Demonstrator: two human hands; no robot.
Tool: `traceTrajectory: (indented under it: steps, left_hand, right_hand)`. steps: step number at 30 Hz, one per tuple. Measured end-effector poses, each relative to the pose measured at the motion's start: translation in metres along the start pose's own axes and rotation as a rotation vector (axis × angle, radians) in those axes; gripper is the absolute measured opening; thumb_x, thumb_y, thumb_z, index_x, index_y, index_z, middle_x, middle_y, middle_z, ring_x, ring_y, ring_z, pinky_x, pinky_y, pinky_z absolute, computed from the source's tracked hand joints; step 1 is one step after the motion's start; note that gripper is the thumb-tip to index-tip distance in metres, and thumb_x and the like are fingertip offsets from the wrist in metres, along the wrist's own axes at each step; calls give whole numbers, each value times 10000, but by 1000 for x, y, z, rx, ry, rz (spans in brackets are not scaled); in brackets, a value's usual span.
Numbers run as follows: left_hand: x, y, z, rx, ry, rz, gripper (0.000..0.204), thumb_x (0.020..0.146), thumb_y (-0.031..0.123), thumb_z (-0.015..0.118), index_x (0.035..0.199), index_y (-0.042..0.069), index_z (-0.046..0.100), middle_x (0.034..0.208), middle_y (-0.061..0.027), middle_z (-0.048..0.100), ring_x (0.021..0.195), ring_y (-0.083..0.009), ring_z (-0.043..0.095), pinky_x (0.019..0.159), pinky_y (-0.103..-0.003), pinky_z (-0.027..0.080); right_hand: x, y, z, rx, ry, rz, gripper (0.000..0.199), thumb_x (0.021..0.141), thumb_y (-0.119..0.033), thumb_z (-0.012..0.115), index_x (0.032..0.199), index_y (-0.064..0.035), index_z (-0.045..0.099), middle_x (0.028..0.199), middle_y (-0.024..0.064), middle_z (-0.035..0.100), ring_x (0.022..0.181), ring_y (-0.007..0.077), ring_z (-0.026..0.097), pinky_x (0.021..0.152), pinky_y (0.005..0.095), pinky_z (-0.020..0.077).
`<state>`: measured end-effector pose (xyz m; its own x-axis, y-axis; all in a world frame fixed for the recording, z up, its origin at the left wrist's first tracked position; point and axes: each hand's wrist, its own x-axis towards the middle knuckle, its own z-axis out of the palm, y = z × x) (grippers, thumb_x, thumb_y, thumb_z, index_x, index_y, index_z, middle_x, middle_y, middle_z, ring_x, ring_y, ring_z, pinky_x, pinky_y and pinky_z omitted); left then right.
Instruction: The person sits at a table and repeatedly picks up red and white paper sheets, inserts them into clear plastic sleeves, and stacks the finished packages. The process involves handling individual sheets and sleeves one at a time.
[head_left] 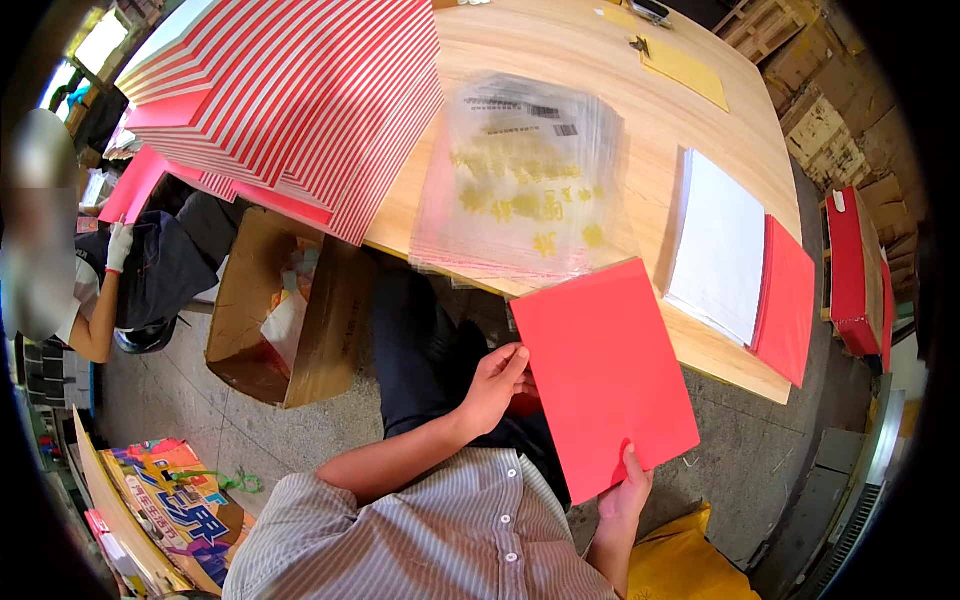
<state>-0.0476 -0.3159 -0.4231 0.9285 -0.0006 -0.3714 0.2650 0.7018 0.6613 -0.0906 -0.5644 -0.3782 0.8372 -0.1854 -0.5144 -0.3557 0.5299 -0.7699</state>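
Observation:
A flat, plain red rectangle, a sheet or thin booklet (605,375), is held tilted in front of me at the table's near edge. I cannot tell whether it has pages. My left hand (498,388) pinches its left edge, thumb in front and the other fingers partly hidden behind. At the bottom edge my right hand (627,490) grips it, the thumb lying on the red face. Just beyond its top edge lies a pile of clear plastic bags (530,170) with yellow and black print. To its right are a stack of white sheets (728,245) and red ones (785,300).
A tall stack of red and white layers (300,100) rises at the table's left. Below it stands an open cardboard box (330,330). A yellow clipboard (685,72) lies far right on the wooden table (650,130). Another person's gloved hand (119,246) touches red sheets at far left.

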Motion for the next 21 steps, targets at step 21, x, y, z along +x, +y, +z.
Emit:
traceTrajectory:
  steps: [21]
  left_hand:
    - [37, 17, -26, 379, 131, 339, 249, 1009, 72, 542, 1227, -17, 623, 972, -39, 689, 827, -103, 640, 734, -263, 535]
  right_hand:
    - [8, 1, -19, -73, 20, -104, 434, 928, -13, 617, 1345, -23, 499, 1270, 98, 598, 1127, 224, 612, 960, 377, 521]
